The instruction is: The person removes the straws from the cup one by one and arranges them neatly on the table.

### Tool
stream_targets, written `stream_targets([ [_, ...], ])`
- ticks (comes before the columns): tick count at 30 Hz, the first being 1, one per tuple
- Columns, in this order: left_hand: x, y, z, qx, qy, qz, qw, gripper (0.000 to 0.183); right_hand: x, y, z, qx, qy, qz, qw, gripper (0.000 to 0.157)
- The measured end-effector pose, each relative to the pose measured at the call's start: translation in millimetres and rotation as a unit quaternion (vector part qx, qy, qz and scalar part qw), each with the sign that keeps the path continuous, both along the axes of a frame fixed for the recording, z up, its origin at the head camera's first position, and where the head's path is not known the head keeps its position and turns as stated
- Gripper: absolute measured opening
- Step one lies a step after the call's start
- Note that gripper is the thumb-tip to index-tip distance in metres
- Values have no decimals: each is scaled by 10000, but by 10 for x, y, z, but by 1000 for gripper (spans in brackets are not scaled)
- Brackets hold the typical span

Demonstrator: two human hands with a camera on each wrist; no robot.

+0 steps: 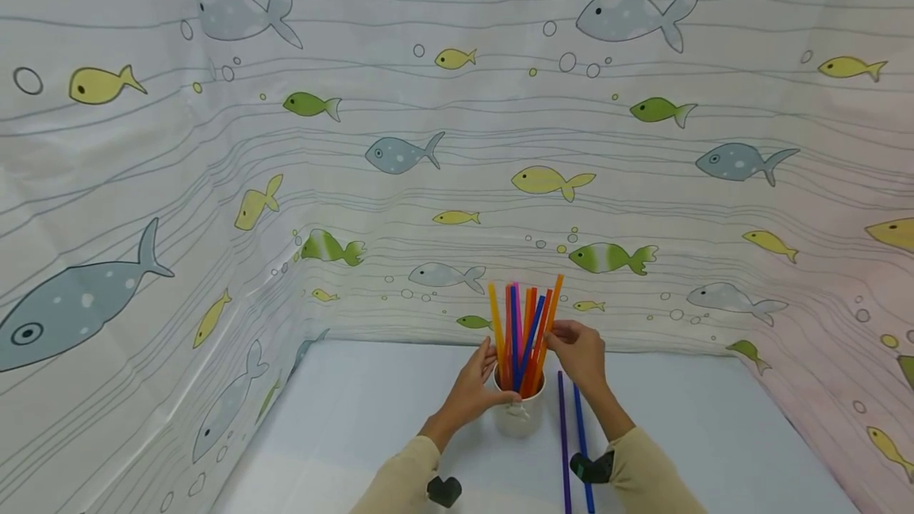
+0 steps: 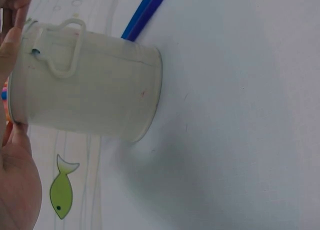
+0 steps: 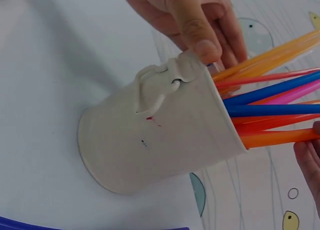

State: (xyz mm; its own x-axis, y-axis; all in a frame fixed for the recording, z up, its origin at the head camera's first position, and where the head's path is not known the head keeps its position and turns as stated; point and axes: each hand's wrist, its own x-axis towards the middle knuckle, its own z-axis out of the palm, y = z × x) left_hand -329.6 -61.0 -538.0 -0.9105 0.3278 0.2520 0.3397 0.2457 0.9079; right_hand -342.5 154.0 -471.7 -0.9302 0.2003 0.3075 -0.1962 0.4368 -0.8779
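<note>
A small white bucket [image 1: 517, 421] with a side handle [image 3: 152, 93] stands on the table, holding several coloured plastic straws [image 1: 514, 324] in orange, red, blue and pink. My left hand [image 1: 467, 389] holds the bucket by its rim, the thumb on the near side and the fingers round the left. With the right hand [image 1: 581, 354] I pinch an orange straw [image 1: 558, 292] at the right of the bunch, its lower end inside the bucket. In the right wrist view, fingertips [image 3: 311, 157] touch that straw just beyond the rim.
A purple straw [image 1: 564, 443] and a blue straw [image 1: 580, 419] lie side by side on the white table [image 1: 343, 427], right of the bucket. Behind and at the sides hangs a fish-patterned sheet [image 1: 400, 212].
</note>
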Motion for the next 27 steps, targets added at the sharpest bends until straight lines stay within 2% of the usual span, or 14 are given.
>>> stream_targets([
  [12, -1, -1, -11, 4, -40, 19, 10000, 111, -7, 180, 401, 11, 249, -64, 9997, 27],
  [20, 2, -6, -19, 17, -51, 14, 10000, 110, -46, 345, 692, -243, 476, 22, 9986, 32],
  [23, 6, -5, -17, 3, -102, 4, 9999, 111, -39, 412, 707, -413, 425, 28, 9982, 33],
  [27, 3, -5, -6, 31, -131, 0, 9999, 111, -45, 501, 568, -601, 173, 26, 9980, 33],
])
